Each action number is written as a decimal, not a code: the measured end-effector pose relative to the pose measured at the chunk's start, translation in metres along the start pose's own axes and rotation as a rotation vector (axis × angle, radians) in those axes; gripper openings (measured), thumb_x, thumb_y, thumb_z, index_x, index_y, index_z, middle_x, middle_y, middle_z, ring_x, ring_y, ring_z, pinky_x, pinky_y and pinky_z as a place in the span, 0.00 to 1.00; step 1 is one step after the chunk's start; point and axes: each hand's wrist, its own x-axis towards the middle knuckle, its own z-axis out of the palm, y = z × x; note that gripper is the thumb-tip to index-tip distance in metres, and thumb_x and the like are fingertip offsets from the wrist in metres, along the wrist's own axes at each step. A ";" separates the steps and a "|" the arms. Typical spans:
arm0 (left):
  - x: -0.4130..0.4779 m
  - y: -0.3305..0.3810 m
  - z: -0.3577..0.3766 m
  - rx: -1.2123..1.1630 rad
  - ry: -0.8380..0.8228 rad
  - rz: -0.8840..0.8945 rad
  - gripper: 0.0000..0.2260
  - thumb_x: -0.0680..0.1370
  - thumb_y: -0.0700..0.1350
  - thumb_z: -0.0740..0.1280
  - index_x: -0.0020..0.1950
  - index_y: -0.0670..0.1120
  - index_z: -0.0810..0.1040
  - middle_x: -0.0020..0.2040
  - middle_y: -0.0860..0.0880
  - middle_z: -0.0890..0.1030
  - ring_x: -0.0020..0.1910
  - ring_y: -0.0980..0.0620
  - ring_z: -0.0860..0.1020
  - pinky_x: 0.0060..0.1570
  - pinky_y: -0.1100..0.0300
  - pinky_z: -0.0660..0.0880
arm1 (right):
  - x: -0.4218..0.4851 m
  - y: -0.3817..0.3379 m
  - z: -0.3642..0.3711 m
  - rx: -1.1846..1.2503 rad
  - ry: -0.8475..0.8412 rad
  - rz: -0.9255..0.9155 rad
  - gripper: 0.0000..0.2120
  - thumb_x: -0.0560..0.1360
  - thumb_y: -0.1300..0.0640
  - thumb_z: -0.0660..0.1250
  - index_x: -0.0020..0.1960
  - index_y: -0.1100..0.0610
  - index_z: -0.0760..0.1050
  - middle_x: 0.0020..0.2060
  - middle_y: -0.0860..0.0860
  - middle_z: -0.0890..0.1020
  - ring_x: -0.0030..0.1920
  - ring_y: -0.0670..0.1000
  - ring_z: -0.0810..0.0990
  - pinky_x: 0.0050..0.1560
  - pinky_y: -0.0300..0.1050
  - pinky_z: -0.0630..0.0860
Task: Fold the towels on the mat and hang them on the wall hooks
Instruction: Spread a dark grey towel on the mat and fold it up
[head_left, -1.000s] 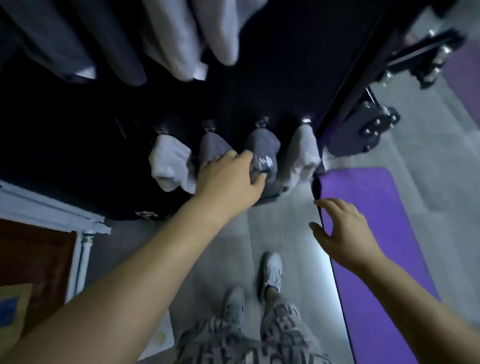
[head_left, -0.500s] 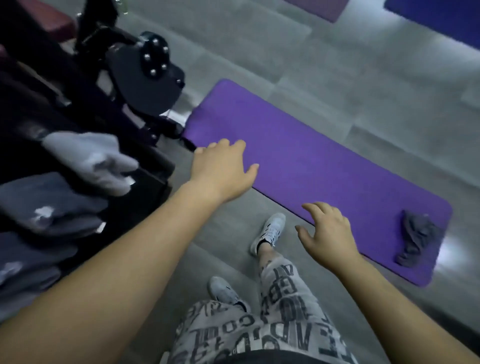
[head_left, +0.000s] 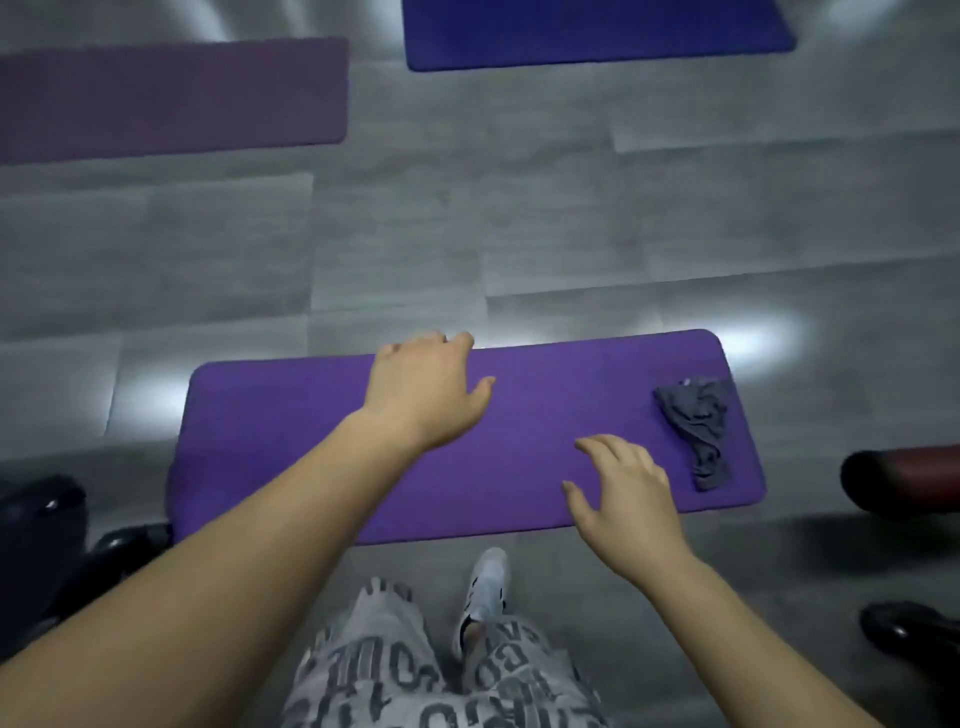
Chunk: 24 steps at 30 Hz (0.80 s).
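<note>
Fingers (head_left: 605, 446) slack above mat (head_left: 291, 415); crumpled towel (head_left: 698, 431) beyond right hand (head_left: 623, 499).

views: one, head | mount: worn on the person's head, wide-angle | facing: forward and steeply down at the floor (head_left: 467, 234) | near: shorts (head_left: 415, 675) and shoe (head_left: 485, 587) at 6 o'clock | middle: purple mat (head_left: 291, 415), close below | far: dull purple mat (head_left: 171, 98) at 11 o'clock, blue mat (head_left: 597, 31) at 1 o'clock

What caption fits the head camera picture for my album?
Two empty hands, left and right, above a purple mat with one crumpled grey towel.
</note>
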 end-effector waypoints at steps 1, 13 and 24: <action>0.024 0.009 -0.010 0.012 -0.002 0.035 0.23 0.80 0.62 0.58 0.68 0.49 0.71 0.61 0.45 0.78 0.62 0.42 0.76 0.59 0.49 0.69 | 0.015 0.005 -0.008 0.009 0.012 0.025 0.24 0.78 0.45 0.64 0.71 0.51 0.70 0.68 0.47 0.72 0.69 0.52 0.68 0.67 0.51 0.65; 0.389 0.067 -0.079 0.211 -0.043 0.470 0.23 0.79 0.62 0.59 0.67 0.48 0.72 0.60 0.45 0.79 0.59 0.42 0.77 0.57 0.50 0.70 | 0.278 0.045 -0.041 0.192 0.190 0.420 0.24 0.79 0.45 0.63 0.72 0.52 0.69 0.68 0.48 0.72 0.68 0.53 0.68 0.68 0.52 0.65; 0.693 0.196 -0.092 0.405 -0.233 0.909 0.21 0.81 0.60 0.58 0.70 0.51 0.70 0.61 0.48 0.77 0.57 0.43 0.77 0.53 0.53 0.71 | 0.490 0.104 -0.071 0.438 0.366 0.978 0.21 0.76 0.48 0.66 0.67 0.54 0.74 0.62 0.49 0.77 0.61 0.55 0.74 0.60 0.53 0.73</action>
